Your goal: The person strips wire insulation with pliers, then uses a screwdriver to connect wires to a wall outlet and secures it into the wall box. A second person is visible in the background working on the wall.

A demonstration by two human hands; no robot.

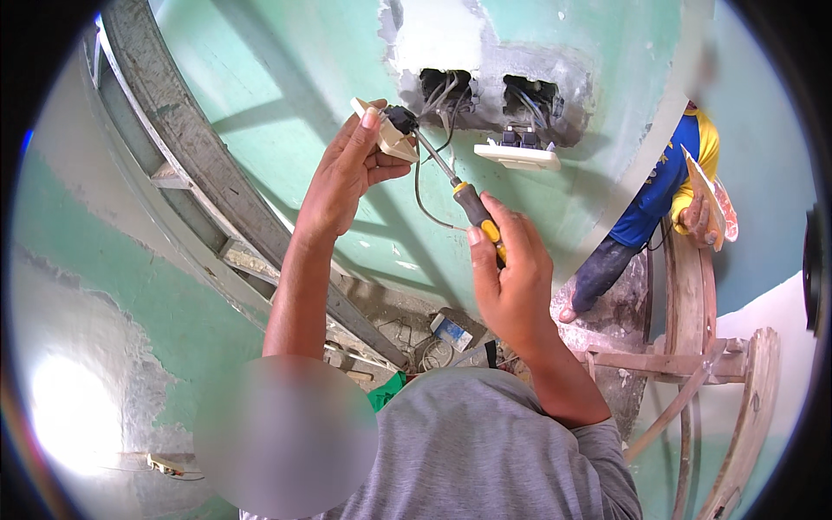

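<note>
My left hand (338,186) grips a cream electrical faceplate (396,146) by its edges, with a black wiring module (400,120) on its back. Grey and black wires run from that module into the left wall opening (444,84). In my right hand (517,286) is a screwdriver (472,205) with a dark grey and yellow handle. Its shaft slants up and left, and the tip meets or nearly meets the module; exact contact is too small to tell. A second cream faceplate (517,157) hangs by wires below the right wall opening (531,97).
A metal ladder (178,113) leans along the left. To the right, a co-worker in a blue and yellow shirt (659,186) holds a flat board (704,195). Wooden framing (750,416) stands at lower right. Debris and a blue-and-white packet (451,332) lie on the floor below.
</note>
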